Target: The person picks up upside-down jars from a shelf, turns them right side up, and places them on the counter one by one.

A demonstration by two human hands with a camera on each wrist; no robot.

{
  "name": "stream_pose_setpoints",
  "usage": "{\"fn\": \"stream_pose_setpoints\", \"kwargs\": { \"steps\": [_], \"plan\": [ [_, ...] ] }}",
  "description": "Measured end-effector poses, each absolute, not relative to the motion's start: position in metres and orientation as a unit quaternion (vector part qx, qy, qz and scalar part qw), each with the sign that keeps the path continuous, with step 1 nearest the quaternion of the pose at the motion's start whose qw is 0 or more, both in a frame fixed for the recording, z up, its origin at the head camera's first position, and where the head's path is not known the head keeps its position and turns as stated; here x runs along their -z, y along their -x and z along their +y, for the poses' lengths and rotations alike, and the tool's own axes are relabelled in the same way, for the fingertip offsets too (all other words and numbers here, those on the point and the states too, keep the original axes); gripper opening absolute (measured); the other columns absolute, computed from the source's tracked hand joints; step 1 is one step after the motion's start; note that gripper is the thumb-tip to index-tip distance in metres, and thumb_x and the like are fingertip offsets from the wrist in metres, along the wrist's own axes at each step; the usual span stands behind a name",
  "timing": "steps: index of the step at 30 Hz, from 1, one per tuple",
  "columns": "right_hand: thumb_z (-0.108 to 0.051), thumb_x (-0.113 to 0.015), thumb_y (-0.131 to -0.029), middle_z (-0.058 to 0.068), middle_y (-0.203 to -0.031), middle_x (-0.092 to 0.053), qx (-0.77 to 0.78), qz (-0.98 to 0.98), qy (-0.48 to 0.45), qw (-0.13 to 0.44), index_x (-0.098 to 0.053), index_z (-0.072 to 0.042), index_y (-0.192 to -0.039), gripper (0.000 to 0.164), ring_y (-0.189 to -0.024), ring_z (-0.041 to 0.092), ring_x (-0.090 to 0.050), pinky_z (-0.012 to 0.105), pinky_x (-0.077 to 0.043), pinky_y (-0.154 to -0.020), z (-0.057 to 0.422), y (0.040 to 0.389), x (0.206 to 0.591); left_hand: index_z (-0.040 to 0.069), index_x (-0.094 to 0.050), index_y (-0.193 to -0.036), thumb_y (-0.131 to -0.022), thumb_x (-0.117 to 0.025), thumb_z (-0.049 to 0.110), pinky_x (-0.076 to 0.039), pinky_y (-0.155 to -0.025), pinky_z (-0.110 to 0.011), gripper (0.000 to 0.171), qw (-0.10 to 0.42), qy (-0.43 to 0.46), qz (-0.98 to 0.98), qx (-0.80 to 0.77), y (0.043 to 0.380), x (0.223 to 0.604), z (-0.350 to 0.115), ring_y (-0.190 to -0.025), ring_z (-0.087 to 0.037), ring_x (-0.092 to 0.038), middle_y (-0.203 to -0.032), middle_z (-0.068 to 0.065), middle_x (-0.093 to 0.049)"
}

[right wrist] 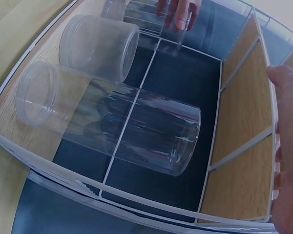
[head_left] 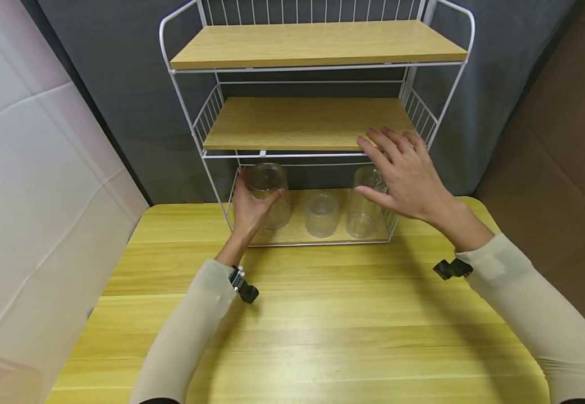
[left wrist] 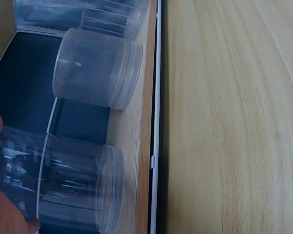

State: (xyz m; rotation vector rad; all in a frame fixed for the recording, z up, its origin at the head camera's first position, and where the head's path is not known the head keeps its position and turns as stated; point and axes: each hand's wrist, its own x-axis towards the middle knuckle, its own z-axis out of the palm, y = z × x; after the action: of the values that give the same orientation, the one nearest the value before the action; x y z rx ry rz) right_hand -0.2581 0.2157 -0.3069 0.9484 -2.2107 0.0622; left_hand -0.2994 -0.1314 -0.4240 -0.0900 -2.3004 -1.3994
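My left hand [head_left: 250, 206] is curled round the upper part of a wide clear jar [head_left: 277, 217] at the left of the rack's bottom shelf, with the thumb across its front. The jar stands upright, its base close over the shelf board. My right hand [head_left: 407, 177] has its fingers spread and straight at the front edge of the middle shelf [head_left: 292, 126], holding nothing. Below it, a tall clear jar [right wrist: 112, 122] stands at the right end of the bottom shelf. Between those two jars is a short clear jar [head_left: 321, 217].
The white wire rack [head_left: 183, 104] has a bare wooden top shelf [head_left: 318, 45] and wire sides. It stands at the back of a yellow wooden table [head_left: 323, 325], before a dark grey wall [head_left: 105, 73]. A white panel [head_left: 30, 185] rises on the left, a brown one [head_left: 550, 140] on the right.
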Motion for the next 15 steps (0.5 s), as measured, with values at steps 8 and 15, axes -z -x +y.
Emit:
{"fn": "stream_pose_setpoints", "kwargs": {
  "steps": [8,15],
  "plan": [
    [-0.078,-0.031,-0.102,0.021,-0.158,-0.05,-0.027,-0.854,-0.367,0.368,-0.046,-0.009,-0.159,0.09,-0.142,0.046,-0.046,0.069,-0.035,-0.112,0.215,0.258,0.308,-0.006,-0.032,-0.16,-0.079,-0.094,0.029,-0.033,-0.125,-0.048,0.108,0.226,0.041,-0.833,0.504,0.294,0.422,-0.133,-0.148,-0.04,-0.045,-0.159,-0.026,-0.046],
    [-0.078,-0.031,-0.102,0.021,-0.157,-0.05,-0.024,-0.854,-0.366,0.37,-0.046,-0.009,-0.159,0.09,-0.143,0.046,-0.047,0.069,-0.035,-0.112,0.215,0.258,0.308,-0.006,-0.034,-0.16,-0.078,-0.095,0.03,-0.035,-0.124,-0.049,0.109,0.241,0.043,-0.826,0.508,0.283,0.416,-0.135,-0.147,-0.039,-0.046,-0.159,-0.025,-0.046]
  ]
}}
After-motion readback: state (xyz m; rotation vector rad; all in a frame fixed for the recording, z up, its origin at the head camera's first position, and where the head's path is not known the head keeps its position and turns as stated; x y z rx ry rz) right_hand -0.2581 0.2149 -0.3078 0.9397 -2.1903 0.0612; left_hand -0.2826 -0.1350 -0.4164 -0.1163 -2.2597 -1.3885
